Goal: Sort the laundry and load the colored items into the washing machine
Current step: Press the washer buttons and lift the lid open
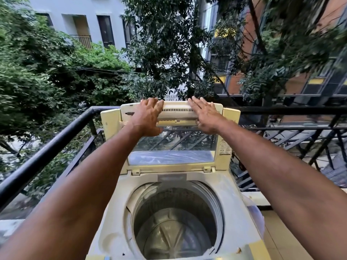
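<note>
A cream top-loading washing machine (234,199) fills the lower middle of the head view. Its folding lid (176,110) stands raised and folded at the back. The steel drum (174,228) is open and holds no laundry. My left hand (147,117) lies on the folded lid's left part, fingers over the top edge and thumb beneath the lower edge. My right hand (205,114) lies flat on the lid's right part with fingers straight. No clothes are in sight.
A black metal balcony railing (56,141) runs along the left and behind the machine, continuing to the right (293,110). Beyond it are trees and buildings. A tiled floor strip (287,231) lies to the machine's right.
</note>
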A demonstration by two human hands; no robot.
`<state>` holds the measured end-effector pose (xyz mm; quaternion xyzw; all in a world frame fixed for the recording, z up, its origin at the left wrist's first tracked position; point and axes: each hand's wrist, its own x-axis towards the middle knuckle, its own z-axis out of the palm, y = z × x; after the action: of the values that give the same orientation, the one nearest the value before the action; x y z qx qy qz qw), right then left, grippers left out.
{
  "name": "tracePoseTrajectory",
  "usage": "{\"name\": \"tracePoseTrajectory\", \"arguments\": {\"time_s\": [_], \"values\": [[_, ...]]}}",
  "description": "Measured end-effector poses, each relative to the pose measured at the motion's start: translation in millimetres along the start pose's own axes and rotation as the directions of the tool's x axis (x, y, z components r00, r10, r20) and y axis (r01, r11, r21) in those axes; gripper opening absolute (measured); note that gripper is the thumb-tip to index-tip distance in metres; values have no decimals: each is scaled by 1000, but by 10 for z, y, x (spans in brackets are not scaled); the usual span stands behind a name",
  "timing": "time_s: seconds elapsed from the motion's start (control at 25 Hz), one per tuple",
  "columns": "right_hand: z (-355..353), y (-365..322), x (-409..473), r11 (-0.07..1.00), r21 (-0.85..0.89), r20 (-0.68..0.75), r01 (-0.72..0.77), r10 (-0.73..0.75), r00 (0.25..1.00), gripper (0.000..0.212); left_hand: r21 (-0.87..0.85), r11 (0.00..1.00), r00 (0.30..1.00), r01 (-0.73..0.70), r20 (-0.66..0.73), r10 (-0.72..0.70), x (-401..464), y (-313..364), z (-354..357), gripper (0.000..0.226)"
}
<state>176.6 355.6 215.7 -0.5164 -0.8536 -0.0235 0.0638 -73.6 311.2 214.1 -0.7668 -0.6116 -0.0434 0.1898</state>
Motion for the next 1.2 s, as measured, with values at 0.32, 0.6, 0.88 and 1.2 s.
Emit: {"name": "tracePoseTrajectory", "arguments": {"time_s": [0.32, 0.6, 0.88, 1.2], "values": [[-37, -81, -198, 999, -26, 65, -19, 20, 998, 104, -256, 967, 1000, 6, 10, -4, -193, 47, -146, 113], [-99, -77, -346, 999, -33, 55, -23, 24, 998, 116, -237, 969, 996, 63, 77, -46, -268, 134, -238, 116], [10, -48, -580, 993, -99, -82, -61, 53, 995, 120, -151, 989, 999, -8, -48, 0, -460, 198, -109, 121], [401, -255, -1156, 996, -70, -163, -52, 40, 986, 112, -316, 946, 991, -69, -129, 29, -1060, 564, 238, 111]]}}
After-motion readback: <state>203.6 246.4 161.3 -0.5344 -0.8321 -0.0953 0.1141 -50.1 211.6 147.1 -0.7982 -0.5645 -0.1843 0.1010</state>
